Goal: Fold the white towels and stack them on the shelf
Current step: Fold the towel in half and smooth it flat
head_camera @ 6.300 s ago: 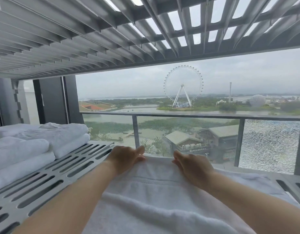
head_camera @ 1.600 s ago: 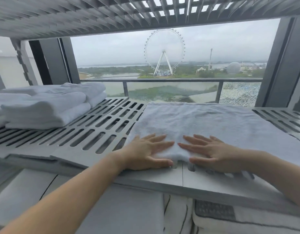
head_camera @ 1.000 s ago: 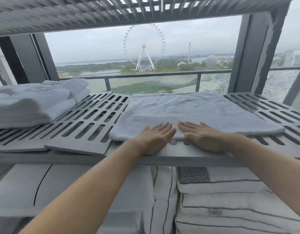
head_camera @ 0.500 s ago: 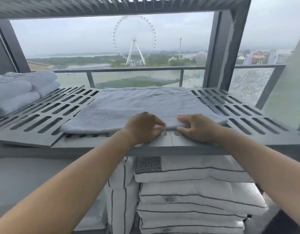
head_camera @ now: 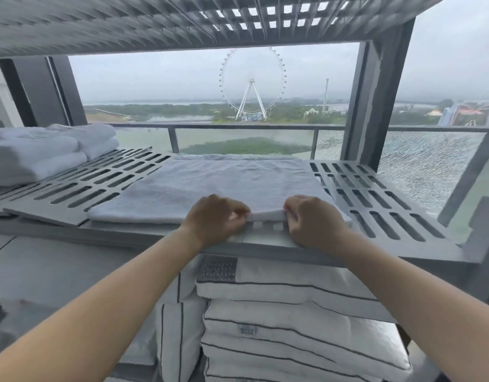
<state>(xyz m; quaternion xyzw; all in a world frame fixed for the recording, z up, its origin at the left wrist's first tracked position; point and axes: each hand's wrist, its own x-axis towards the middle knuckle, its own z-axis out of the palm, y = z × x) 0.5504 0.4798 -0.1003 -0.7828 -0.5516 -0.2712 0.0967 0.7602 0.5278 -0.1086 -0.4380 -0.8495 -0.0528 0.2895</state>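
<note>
A white towel (head_camera: 232, 186) lies flat on the grey slotted shelf (head_camera: 375, 199), its near edge close to the shelf's front. My left hand (head_camera: 215, 220) pinches that near edge at the middle, fingers curled. My right hand (head_camera: 310, 221) pinches the same edge just to the right, a small gap between the two hands. Folded white towels (head_camera: 39, 155) sit stacked at the shelf's far left.
Another slotted shelf (head_camera: 155, 20) hangs low overhead. A grey upright post (head_camera: 375, 106) stands at the back right. Below the shelf lie stacked white linens with dark stripes (head_camera: 292, 326). A glass railing and a window view lie behind.
My hands went from lying flat on the towel to curling round its near edge. The view has shifted slightly back to the left since half a second ago.
</note>
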